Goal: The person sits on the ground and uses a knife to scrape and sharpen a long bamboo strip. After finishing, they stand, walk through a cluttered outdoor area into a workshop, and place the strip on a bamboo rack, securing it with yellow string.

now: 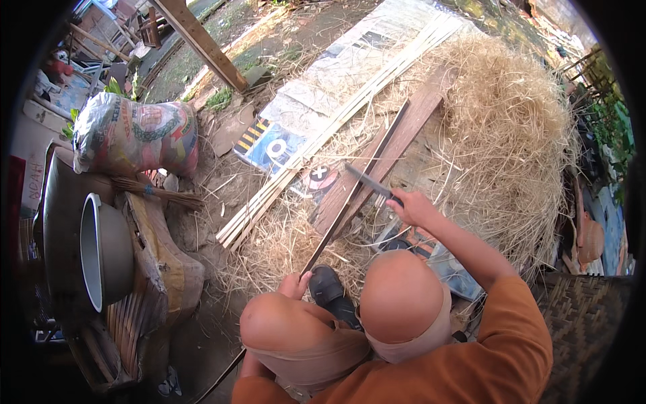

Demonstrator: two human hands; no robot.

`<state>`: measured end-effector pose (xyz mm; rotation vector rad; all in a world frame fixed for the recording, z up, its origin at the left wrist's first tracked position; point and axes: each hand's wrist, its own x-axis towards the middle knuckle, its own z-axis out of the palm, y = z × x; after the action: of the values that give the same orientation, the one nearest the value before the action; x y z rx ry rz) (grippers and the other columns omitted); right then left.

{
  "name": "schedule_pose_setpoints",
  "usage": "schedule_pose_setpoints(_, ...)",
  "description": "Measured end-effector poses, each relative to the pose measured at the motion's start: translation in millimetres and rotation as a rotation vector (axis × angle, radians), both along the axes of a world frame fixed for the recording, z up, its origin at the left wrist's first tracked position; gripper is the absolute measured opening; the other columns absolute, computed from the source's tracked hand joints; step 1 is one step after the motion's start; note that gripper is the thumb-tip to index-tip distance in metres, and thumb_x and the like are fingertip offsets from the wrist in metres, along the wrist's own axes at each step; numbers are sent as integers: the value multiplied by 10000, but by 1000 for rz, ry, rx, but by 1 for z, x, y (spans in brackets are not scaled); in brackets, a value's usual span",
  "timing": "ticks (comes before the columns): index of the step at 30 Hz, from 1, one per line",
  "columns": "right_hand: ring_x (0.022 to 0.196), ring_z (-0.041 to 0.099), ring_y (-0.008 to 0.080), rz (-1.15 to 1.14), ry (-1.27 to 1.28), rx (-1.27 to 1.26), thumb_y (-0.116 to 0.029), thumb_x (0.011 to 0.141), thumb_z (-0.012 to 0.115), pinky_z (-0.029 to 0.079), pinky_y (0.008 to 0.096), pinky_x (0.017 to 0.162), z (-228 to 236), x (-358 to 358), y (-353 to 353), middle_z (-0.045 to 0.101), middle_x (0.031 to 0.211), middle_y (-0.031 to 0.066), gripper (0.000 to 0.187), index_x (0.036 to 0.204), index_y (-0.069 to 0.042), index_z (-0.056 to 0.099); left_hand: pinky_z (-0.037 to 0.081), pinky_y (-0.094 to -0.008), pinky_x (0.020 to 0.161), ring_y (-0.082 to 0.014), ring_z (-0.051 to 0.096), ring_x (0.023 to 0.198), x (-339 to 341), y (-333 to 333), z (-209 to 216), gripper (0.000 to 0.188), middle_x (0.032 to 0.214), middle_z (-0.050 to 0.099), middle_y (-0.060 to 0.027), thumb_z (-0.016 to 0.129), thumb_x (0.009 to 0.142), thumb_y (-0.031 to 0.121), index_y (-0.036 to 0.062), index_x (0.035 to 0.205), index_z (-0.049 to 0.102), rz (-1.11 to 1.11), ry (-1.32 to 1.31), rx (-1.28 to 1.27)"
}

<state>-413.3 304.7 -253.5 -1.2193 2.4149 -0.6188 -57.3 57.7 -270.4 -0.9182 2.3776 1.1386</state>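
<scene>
My right hand (412,207) is closed around the dark handle of a knife (367,180). Its blade points up and left, crossing over a long dark strip (363,176), perhaps bamboo. My left hand (293,286), beside my left knee, has its fingers closed on the near part of that strip. The strip lies slantwise along a brown wooden plank (420,111), and its lower end runs past my left leg. Whether the blade touches the strip I cannot tell. Left of the plank lies a bundle of long pale split strips (336,129).
A large heap of curly pale shavings (508,114) rises at the right. A printed sheet (303,94) lies under the strips. At left are a stuffed sack (138,138), a stick broom (158,191) and a grey basin (111,252). A wooden post (202,47) stands beyond.
</scene>
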Motion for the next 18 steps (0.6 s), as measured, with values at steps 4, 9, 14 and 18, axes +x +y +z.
schedule_pose_setpoints(4, 801, 676, 417, -129, 48, -54, -477, 928, 585, 546, 489, 721, 2, -28, 7, 675, 779, 206, 403, 1126, -133, 655, 504, -439, 630, -336, 665, 642, 54, 0, -4, 489, 749, 666, -209, 547, 980, 454, -18, 938, 666, -39, -168, 57)
schedule_pose_setpoints(9, 772, 671, 411, -52, -15, 41, -461, 940, 574, 536, 487, 704, 19, -53, 11, 678, 795, 211, 426, 1164, -107, 651, 507, -449, 632, -345, 663, 644, 75, 18, 25, 466, 778, 667, -209, 543, 981, 444, -9, 963, 652, 21, -182, -113)
schedule_pose_setpoints(14, 786, 665, 412, -198, 138, 63, -445, 946, 566, 531, 491, 735, 2, -114, 18, 679, 813, 216, 401, 1166, -119, 646, 509, -460, 634, -354, 661, 645, 82, 19, 34, 445, 807, 668, -208, 538, 983, 434, 0, 989, 638, 34, -182, -158)
schedule_pose_setpoints(18, 874, 662, 429, -39, 80, 44, -457, 948, 542, 531, 514, 780, 22, -76, -10, 687, 903, 221, 383, 1129, -135, 644, 512, -468, 635, -362, 660, 647, 84, 21, 34, 429, 830, 669, -208, 535, 984, 425, 7, 1009, 627, 61, -185, -174)
